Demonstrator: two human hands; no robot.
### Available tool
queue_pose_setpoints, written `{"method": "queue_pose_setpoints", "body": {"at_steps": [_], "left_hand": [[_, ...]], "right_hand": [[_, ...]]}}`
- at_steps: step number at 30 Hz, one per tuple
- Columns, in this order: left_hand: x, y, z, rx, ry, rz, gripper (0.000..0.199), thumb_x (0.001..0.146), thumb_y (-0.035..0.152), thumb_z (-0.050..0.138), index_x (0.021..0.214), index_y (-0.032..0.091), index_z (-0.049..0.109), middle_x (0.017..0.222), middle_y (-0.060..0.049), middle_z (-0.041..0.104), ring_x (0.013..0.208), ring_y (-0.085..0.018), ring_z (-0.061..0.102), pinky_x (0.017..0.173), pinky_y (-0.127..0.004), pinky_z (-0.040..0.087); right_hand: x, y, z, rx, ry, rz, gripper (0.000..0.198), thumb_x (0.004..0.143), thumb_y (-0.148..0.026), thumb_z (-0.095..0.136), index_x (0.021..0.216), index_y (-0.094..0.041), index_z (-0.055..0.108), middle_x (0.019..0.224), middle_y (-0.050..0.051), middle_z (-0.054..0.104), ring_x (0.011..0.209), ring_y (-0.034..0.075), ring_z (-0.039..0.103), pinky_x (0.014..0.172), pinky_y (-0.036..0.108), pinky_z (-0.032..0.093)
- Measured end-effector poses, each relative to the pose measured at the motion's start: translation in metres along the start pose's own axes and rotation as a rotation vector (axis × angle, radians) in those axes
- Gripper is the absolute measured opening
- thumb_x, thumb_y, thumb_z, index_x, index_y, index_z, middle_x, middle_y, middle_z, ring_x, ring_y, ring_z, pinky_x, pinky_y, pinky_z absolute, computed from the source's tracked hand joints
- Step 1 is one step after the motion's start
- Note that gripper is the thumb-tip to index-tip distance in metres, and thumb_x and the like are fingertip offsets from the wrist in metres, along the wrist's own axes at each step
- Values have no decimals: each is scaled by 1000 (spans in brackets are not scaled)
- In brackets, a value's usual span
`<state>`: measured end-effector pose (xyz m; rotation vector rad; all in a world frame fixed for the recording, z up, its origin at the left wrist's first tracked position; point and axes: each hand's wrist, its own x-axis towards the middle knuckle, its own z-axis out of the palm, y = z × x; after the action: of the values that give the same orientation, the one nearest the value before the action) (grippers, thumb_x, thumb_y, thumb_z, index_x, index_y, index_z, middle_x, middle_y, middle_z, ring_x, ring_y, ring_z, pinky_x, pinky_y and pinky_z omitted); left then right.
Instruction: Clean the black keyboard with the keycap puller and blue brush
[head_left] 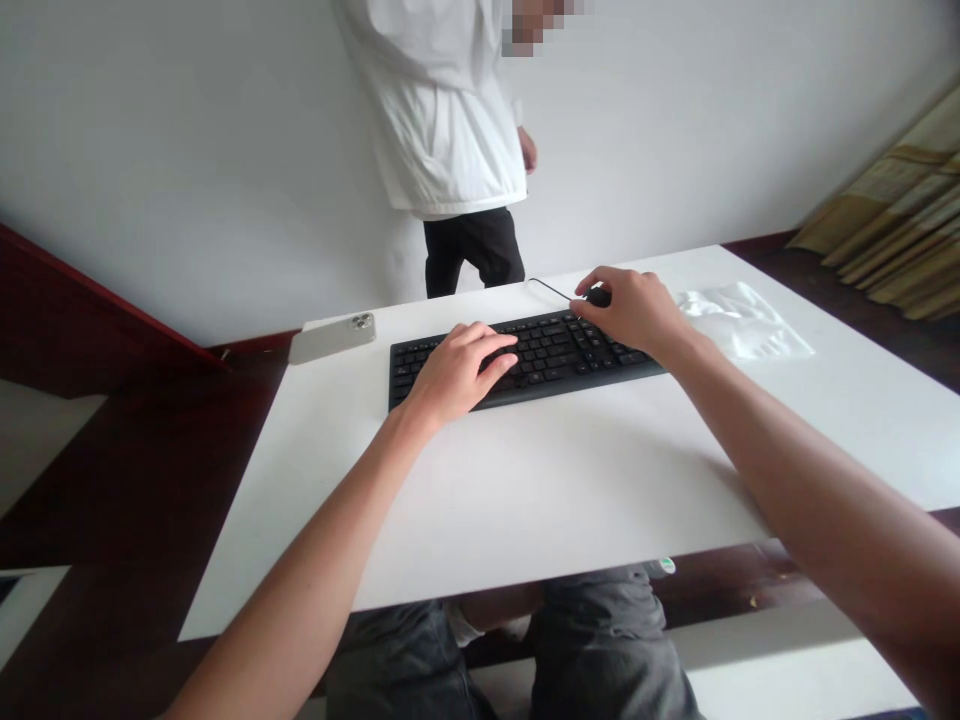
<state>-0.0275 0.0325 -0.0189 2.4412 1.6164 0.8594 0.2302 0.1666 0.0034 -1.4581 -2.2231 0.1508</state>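
Note:
A black keyboard (555, 352) lies across the white table. My left hand (459, 372) rests over its left half, palm down, fingers spread a little on the keys and holding nothing. At the keyboard's far right edge, my right hand (630, 308) is closed around a small black computer mouse (598, 297). Most of the mouse is hidden by my fingers; a thin black cable (551, 289) runs from it toward the table's far edge. I cannot tell whether the mouse touches the keyboard.
A phone (337, 336) lies at the table's far left corner. Right of my right hand is a clear plastic bag (742, 320). Beyond the white table (525, 500) stands a person in a white jacket (465, 140). A patterned curtain (892, 220) hangs at right.

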Motion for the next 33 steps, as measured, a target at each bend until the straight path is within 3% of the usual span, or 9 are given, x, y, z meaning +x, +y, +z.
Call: {"method": "queue_pose_setpoints", "body": {"at_steps": [4,9,14,17,20,22,25,29,33], "left_hand": [[-4,4,6,-13,-83,-10,35,96,40,77,127,23,78,113,-6,76,105,-24,68,96,-39,56],[-2,2,12,-106,-10,-54,9,95,25,74,99,23,82,99,-4,80,92,-21,69,85,-35,54],[1,-15,1,-380,163,-312,17,93,35,73,97,19,78,91,-5,80,81,-18,71,74,-31,52],[2,-22,1,-644,157,-394,22,86,39,78,89,18,72,95,-8,81,87,-20,74,78,-31,55],[3,-21,3,-840,120,-466,27,82,39,80,80,18,63,99,-11,83,88,-21,76,80,-32,56],[3,-18,3,-890,113,-498,27,82,36,79,79,19,59,98,-11,83,85,-19,75,77,-30,55],[4,-18,3,-897,125,-490,28,83,36,77,78,19,56,94,-10,82,81,-17,74,74,-29,54],[2,-23,6,-844,133,-464,28,85,39,79,87,20,58,94,-7,80,80,-17,75,75,-29,56],[1,-22,7,-730,115,-433,32,86,40,80,107,22,64,95,-5,78,78,-18,74,75,-31,57]], "right_hand": [[4,9,-9,-29,17,22,20,90,-35,67,101,-25,80,89,9,77,83,30,68,76,39,47],[9,29,-30,-141,17,92,22,94,-30,61,103,-19,79,90,16,76,84,31,64,73,41,41],[17,66,-44,-242,-104,239,25,95,-36,67,93,-14,79,83,17,75,82,26,62,71,40,37],[23,84,-43,-249,-246,321,25,91,-38,76,86,-14,79,81,15,75,81,22,63,70,38,40],[26,89,-40,-114,-419,419,29,88,-40,81,96,-12,81,82,13,78,71,18,67,71,34,48],[26,86,-39,31,-477,488,33,89,-42,82,105,-12,81,84,13,79,66,18,70,70,33,54],[27,83,-45,130,-414,502,27,97,-38,75,105,-12,79,87,13,80,66,18,73,69,31,60],[27,93,-60,5,-271,520,21,98,-27,70,112,-15,80,87,10,80,71,17,72,72,29,58],[28,106,-61,-82,-374,542,14,88,-25,81,96,-13,83,79,11,79,68,18,68,70,31,52]]}}
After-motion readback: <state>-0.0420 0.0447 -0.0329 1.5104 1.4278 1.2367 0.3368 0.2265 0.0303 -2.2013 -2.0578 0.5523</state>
